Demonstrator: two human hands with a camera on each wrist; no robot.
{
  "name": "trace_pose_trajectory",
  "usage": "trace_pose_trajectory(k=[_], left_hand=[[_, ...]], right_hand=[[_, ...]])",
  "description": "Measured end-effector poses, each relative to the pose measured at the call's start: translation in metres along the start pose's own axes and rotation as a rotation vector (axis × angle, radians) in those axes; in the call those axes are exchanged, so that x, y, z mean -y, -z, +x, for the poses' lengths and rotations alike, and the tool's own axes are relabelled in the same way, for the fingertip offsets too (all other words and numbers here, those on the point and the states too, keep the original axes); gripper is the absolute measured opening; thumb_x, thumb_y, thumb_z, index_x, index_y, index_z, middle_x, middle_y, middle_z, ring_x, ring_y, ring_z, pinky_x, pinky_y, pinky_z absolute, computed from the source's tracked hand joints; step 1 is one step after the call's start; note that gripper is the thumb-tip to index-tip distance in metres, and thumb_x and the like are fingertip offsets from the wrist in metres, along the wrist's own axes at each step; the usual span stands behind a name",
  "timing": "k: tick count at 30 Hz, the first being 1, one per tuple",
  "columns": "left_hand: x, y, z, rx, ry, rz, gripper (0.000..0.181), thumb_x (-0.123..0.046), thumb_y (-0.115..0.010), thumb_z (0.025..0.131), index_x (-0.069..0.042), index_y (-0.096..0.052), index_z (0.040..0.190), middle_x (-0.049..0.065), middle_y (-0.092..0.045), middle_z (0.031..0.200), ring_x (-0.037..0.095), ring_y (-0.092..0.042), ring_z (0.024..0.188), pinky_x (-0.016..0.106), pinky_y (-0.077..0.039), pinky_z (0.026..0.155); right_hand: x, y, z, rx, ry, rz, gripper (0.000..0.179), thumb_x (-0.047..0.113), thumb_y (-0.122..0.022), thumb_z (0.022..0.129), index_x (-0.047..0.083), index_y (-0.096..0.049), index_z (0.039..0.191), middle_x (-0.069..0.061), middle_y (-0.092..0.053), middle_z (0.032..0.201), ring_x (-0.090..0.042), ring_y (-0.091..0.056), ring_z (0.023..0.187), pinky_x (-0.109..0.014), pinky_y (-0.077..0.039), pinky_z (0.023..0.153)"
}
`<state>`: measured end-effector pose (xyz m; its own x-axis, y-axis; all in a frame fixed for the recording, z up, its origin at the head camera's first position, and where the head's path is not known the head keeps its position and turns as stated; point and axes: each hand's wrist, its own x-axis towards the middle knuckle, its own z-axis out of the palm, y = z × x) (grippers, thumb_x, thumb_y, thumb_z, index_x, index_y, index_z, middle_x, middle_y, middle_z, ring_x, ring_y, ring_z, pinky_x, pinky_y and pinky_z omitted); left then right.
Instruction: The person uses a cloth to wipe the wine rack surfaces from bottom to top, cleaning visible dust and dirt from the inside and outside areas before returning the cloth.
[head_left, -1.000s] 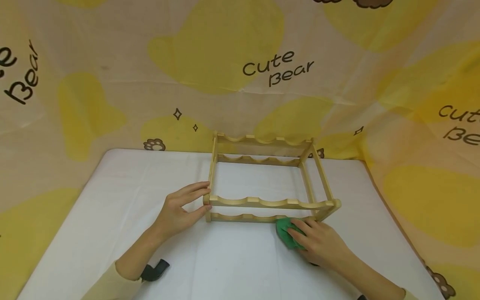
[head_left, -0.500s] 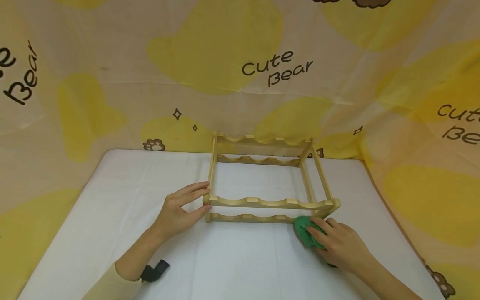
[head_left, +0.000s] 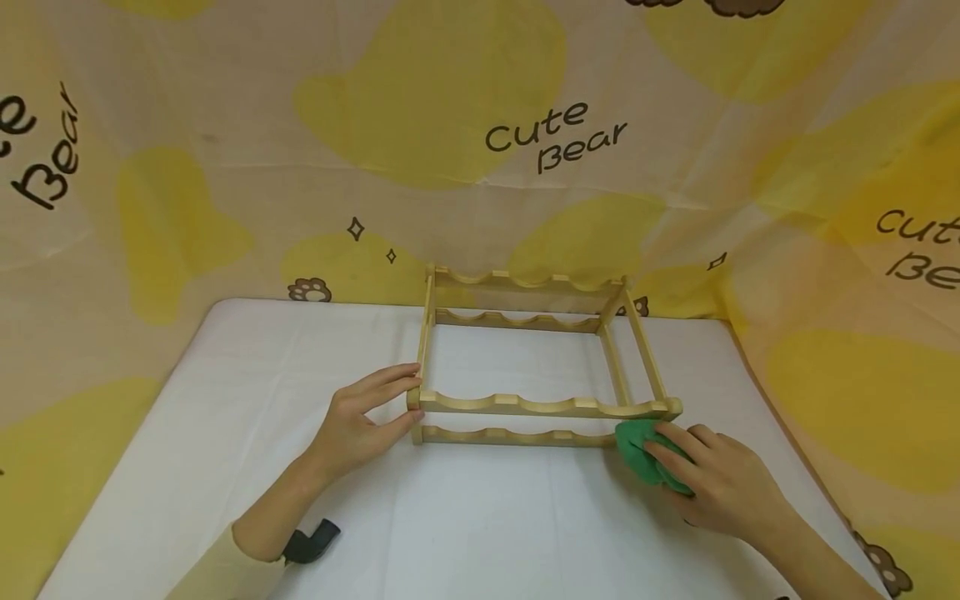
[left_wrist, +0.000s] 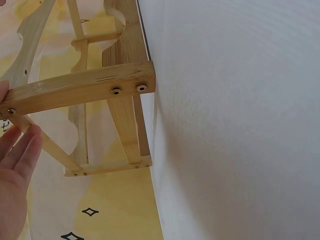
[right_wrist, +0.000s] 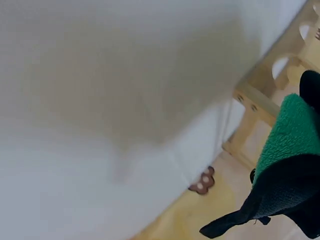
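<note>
A pale wooden wine rack (head_left: 506,405) with scalloped rails stands on the white table. My left hand (head_left: 352,425) grips its front left corner, fingers above and thumb below in the head view. The left wrist view shows fingertips (left_wrist: 31,142) at a bar of the rack, close to an upright with round metal screws. In my right hand (head_left: 731,483) is a bunched green cloth (head_left: 641,450), held at the rack's front right corner. The right wrist view catches the cloth's fuzzy surface (right_wrist: 290,132) overlapping that end of the rack; the right fingers are hidden there.
A yellow patterned fabric backdrop (head_left: 450,108) rises behind and beside the white table (head_left: 465,517). Beside my left wrist is a black curved piece (head_left: 313,542). Black fabric (right_wrist: 280,187) hangs over part of the right wrist view.
My right hand has moved rightward with the green cloth, from along the front lower rail to the front right corner. The left hand and the wine rack have stayed in place.
</note>
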<state>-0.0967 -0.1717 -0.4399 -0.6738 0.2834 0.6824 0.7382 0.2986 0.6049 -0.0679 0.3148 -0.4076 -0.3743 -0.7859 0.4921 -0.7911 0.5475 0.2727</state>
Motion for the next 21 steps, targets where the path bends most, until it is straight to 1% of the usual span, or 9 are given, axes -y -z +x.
trace_pose_trajectory(k=[2,5,10,16,21], left_hand=[[0.000,0.000,0.000,0.000,-0.001,-0.001,0.045,0.009,-0.087,0.075,0.001,-0.076,0.118,0.024,-0.070,0.128,0.029,-0.069,0.121,0.026,-0.053,0.106],[0.000,0.000,0.000,-0.003,-0.007,0.001,0.045,0.011,-0.086,0.075,0.001,-0.076,0.118,0.025,-0.070,0.128,0.030,-0.069,0.120,0.026,-0.053,0.106],[0.001,-0.001,-0.001,-0.012,-0.014,0.008,0.046,0.014,-0.085,0.073,0.002,-0.076,0.117,0.024,-0.070,0.126,0.033,-0.070,0.118,0.025,-0.053,0.105],[0.001,-0.001,-0.001,-0.010,-0.009,0.008,0.046,0.015,-0.085,0.073,0.002,-0.076,0.116,0.023,-0.070,0.127,0.036,-0.070,0.117,0.025,-0.053,0.105],[0.000,0.000,-0.001,0.000,-0.003,0.004,0.044,0.012,-0.086,0.075,0.002,-0.076,0.117,0.022,-0.070,0.129,0.033,-0.069,0.119,0.025,-0.053,0.105]], right_hand=[[-0.004,0.005,0.002,-0.015,0.010,0.003,0.045,0.037,-0.041,0.102,0.006,-0.073,0.111,-0.014,-0.070,0.116,-0.028,-0.063,0.074,-0.037,-0.057,0.051],[-0.007,0.010,0.006,-0.061,0.038,0.007,0.042,0.034,-0.045,0.100,0.005,-0.075,0.108,-0.014,-0.072,0.114,-0.027,-0.064,0.072,-0.037,-0.057,0.051],[-0.008,0.009,0.014,-0.139,0.064,0.027,0.038,0.031,-0.049,0.098,0.005,-0.076,0.104,-0.014,-0.075,0.108,-0.027,-0.063,0.068,-0.036,-0.055,0.049],[-0.004,0.001,0.026,-0.150,0.079,0.053,0.039,0.032,-0.048,0.102,0.006,-0.076,0.104,-0.014,-0.074,0.107,-0.028,-0.065,0.071,-0.038,-0.057,0.050],[0.001,-0.007,0.037,-0.163,0.112,0.058,0.035,0.028,-0.049,0.099,0.006,-0.075,0.107,-0.014,-0.074,0.109,-0.029,-0.066,0.075,-0.039,-0.058,0.050]])
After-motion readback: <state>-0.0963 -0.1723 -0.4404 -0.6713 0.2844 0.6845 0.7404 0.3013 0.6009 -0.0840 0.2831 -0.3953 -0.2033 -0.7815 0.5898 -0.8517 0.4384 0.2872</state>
